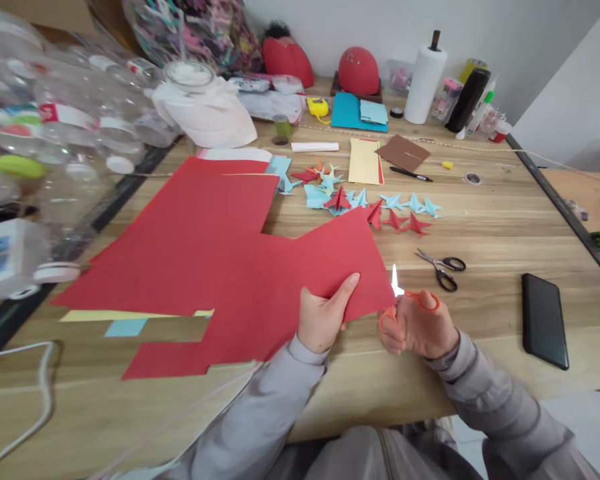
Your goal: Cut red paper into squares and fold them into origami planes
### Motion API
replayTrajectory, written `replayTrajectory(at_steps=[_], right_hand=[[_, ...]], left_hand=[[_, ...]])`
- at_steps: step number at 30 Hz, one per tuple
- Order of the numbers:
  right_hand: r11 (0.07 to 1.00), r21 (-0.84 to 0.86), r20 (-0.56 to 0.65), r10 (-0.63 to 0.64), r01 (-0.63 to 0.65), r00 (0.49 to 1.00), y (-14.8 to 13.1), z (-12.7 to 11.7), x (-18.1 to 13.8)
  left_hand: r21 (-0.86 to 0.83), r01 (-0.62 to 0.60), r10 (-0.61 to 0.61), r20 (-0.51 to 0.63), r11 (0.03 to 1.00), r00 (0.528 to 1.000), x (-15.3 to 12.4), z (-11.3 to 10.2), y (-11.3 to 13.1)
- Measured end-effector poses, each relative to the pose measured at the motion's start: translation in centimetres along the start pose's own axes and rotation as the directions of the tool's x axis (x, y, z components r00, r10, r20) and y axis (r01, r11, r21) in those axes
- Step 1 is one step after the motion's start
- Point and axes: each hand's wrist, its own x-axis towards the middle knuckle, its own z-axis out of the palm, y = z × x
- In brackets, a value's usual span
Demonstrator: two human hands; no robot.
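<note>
My left hand (324,315) pinches the near edge of a large red paper sheet (215,253) that lies across the wooden table (500,220), thumb on top. My right hand (419,327) is closed round orange-handled scissors (405,297), whose blades point up at the sheet's right corner. The sheet has stepped cut-outs along its edges. Beyond it lie several folded red and light-blue paper shapes (365,203).
Black-handled scissors (443,267) and a black phone (545,320) lie right of my hands. Yellow, brown and blue papers, a pen (411,175), a paper towel roll (425,83) and red cushions stand at the back. Clear plastic bottles (55,133) crowd the left.
</note>
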Motion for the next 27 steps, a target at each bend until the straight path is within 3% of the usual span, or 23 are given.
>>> replayTrajectory(at_steps=[10, 19, 27], right_hand=[[0.994, -0.019, -0.096, -0.106, 0.104, 0.990, 0.6, 0.6, 0.4], [0.992, 0.023, -0.177, -0.120, 0.126, 0.977, 0.8, 1.2, 0.4], [0.994, -0.009, -0.156, -0.106, 0.106, 0.982, 1.0, 1.3, 0.5]], left_hand=[[-0.013, 0.016, -0.017, -0.017, 1.000, 1.000, -0.2, 0.3, -0.1], [0.037, -0.029, 0.031, -0.056, 0.999, 0.998, -0.3, 0.3, 0.1], [0.042, -0.023, 0.022, 0.006, 0.999, 1.000, -0.6, 0.4, 0.4]])
